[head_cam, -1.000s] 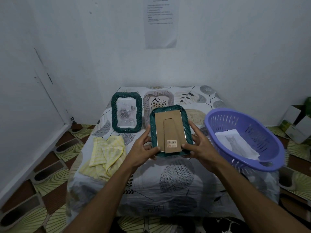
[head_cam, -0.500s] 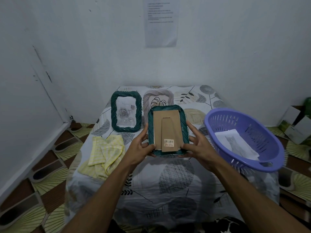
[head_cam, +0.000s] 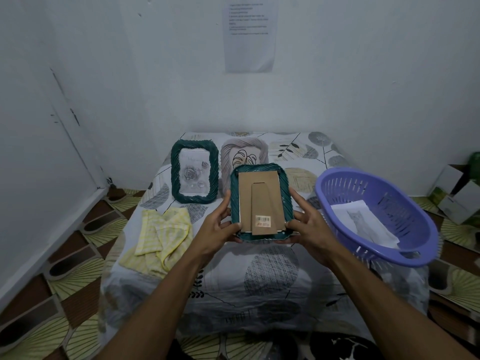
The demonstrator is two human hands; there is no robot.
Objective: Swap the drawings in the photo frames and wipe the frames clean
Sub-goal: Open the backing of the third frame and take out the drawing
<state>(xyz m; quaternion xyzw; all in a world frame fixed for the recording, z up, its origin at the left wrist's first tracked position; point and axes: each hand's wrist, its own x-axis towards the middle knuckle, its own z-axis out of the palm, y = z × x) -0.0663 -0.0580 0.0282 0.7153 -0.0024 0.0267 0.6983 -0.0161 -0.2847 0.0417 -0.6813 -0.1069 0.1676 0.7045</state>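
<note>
I hold a green woven photo frame (head_cam: 260, 169) back side up above the covered table. Its brown cardboard backing with a stand flap and a barcode sticker faces me. My left hand (head_cam: 219, 226) grips its lower left edge and my right hand (head_cam: 309, 224) grips its lower right edge. A second green frame (head_cam: 194, 171) with a rose drawing stands behind on the left. A yellow checked cloth (head_cam: 162, 236) lies crumpled at the left of the table. A loose drawing sheet (head_cam: 363, 222) lies inside the purple basket (head_cam: 405, 255).
The table is covered by a leaf-patterned sheet (head_cam: 259, 281) and stands against a white wall with a printed paper (head_cam: 249, 35) taped up. The purple basket overhangs the right side. Cardboard boxes (head_cam: 457, 196) sit on the patterned floor at right.
The held frame has shifted slightly left and away from me, with both hands keeping their grip. Nothing else on the table has moved.
</note>
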